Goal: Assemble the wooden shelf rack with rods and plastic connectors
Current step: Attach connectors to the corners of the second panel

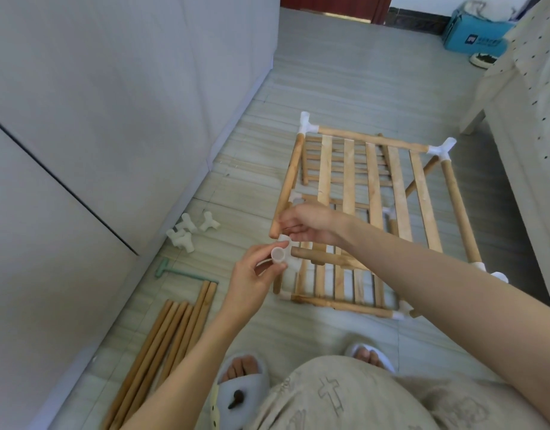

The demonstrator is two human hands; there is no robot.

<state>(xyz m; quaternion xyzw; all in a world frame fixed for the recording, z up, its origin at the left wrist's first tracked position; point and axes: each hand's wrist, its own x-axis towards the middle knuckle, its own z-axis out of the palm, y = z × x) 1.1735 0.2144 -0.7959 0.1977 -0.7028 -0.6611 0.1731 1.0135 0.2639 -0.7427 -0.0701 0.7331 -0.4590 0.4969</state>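
Illegible white print, blue box (472,32)

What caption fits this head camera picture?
Both hands fit a white connector onto the half-built wooden rack.

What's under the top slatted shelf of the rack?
Through the gaps of the top shelf a lower slatted shelf and the tiled floor show. The right hand and forearm cover part of it.
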